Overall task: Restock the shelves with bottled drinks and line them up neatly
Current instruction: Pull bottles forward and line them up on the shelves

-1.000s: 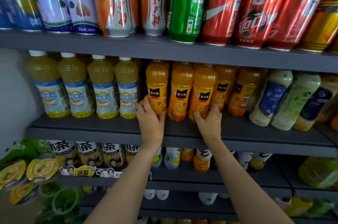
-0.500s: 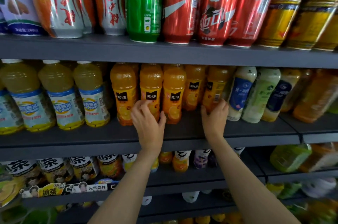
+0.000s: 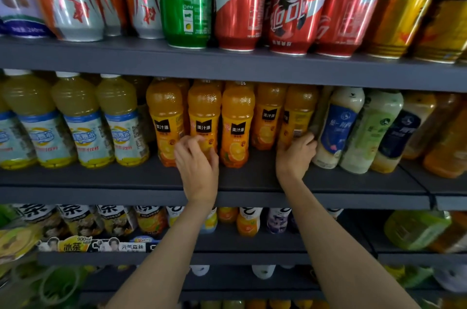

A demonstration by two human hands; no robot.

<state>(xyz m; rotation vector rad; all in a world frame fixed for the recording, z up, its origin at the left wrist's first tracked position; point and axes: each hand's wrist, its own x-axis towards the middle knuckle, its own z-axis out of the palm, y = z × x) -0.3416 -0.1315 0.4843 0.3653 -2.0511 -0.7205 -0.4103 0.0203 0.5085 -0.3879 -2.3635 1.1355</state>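
Observation:
Several orange juice bottles with black labels stand in a row on the middle dark grey shelf. My left hand has its fingers curled round the base of the second orange bottle. My right hand grips the base of the rightmost orange bottle, which stands further back than the front three. The third orange bottle stands between my hands, untouched.
Yellow-green bottles with blue labels stand left of the orange ones. Pale milk-tea bottles lean at the right. Cans fill the shelf above. Tea bottles and small drinks sit on the shelves below.
The view has shifted right and closer. My left hand moved from the first orange bottle to the second; my right hand moved right to the rightmost orange bottle.

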